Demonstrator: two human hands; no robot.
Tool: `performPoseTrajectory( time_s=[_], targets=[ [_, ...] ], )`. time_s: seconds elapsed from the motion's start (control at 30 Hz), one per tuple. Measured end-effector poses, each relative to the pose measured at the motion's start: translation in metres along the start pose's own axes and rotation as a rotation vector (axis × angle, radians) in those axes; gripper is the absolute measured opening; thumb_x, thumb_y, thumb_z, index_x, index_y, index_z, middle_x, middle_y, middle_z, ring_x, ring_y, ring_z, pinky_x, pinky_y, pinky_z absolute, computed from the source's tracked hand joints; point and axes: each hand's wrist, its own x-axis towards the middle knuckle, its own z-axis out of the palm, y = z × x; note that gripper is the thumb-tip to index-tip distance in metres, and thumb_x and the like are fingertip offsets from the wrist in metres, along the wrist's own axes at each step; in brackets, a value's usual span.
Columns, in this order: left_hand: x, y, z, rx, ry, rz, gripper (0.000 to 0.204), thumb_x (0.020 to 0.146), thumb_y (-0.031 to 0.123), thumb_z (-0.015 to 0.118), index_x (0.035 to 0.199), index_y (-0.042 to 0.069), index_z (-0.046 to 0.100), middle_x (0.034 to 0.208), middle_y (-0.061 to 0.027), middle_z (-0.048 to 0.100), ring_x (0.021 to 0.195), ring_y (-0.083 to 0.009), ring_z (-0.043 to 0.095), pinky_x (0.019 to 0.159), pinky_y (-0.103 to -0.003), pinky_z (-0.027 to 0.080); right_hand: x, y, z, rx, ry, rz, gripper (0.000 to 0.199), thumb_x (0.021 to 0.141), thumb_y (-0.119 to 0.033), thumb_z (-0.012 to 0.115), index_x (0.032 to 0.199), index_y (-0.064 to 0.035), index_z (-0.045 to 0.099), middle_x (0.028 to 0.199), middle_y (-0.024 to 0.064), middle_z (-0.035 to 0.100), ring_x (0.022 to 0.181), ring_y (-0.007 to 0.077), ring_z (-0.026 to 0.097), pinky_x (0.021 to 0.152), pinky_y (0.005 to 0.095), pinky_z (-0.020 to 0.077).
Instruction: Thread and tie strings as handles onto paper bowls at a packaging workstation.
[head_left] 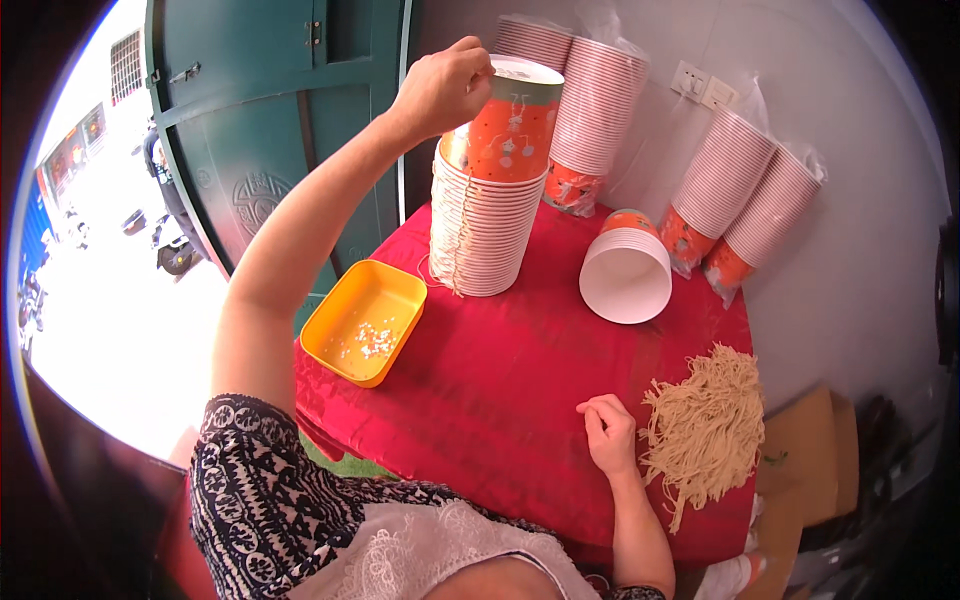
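Note:
A tall stack of upside-down paper buckets [485,235] stands at the table's back left. Its top bucket [505,140] is orange and green with a white base facing up. My left hand [450,88] is raised beside that base, fingers pinched together; what they hold, if anything, is hidden. Beige strings [462,235] hang down the side of the stack. My right hand [610,435] is curled closed low over the near right of the table, beside a heap of beige strings [705,430]. Anything within its fingers is too small to make out.
A yellow tray [318,332] with small white bits sits left of the stack. Two or so nested buckets [627,275] lie on their side, mouth toward me. Bagged bucket stacks [722,180] lean against the wall. A cardboard box [825,460] stands right of the red-covered table [500,390].

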Motion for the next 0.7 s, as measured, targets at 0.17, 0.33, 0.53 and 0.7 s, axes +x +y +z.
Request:
performPoseTrajectory(
  time_s=[0.17,0.33,0.53,0.7],
  targets=[
    [-0.016,0.008,0.006,-0.012,0.112,-0.03,0.018,0.081,-0.006,0.053,0.092,-0.002,0.067,0.088,-0.0104,0.061,0.067,-0.0242,0.065,0.058,-0.029,0.054,0.0,-0.004,0.001,0.012,-0.026,0.022,0.012,0.089,0.002,0.058,0.09,0.0055,0.07,0.089,0.0139,0.067,0.08,0.0241,0.067,0.07,0.0325,0.0536],
    [-0.018,0.011,0.011,0.014,0.183,-0.004,0.02,0.081,-0.008,0.053,0.093,-0.002,0.067,0.088,-0.0093,0.061,0.064,-0.0238,0.064,0.055,-0.03,0.053,-0.001,-0.006,0.0,0.018,-0.023,0.013,0.012,0.089,0.002,0.059,0.089,0.0053,0.07,0.089,0.0143,0.067,0.08,0.0249,0.068,0.071,0.0331,0.0539],
    [-0.019,0.016,0.01,0.042,0.197,-0.005,0.02,0.08,-0.008,0.054,0.094,-0.001,0.067,0.089,-0.0086,0.061,0.063,-0.0243,0.064,0.053,-0.031,0.052,-0.002,-0.002,0.001,0.014,-0.009,-0.024,0.012,0.09,0.002,0.058,0.089,0.0054,0.069,0.089,0.0145,0.067,0.08,0.0251,0.068,0.071,0.0334,0.0542],
    [-0.013,0.025,-0.007,0.184,-0.028,-0.092,0.026,0.08,0.002,0.06,0.104,0.0,0.07,0.1,-0.0104,0.064,0.075,-0.0276,0.067,0.063,-0.035,0.056,-0.003,-0.002,0.004,0.019,0.016,-0.029,0.012,0.09,0.001,0.059,0.089,0.0051,0.07,0.089,0.0137,0.068,0.08,0.0245,0.068,0.071,0.0331,0.0538]
  ],
)
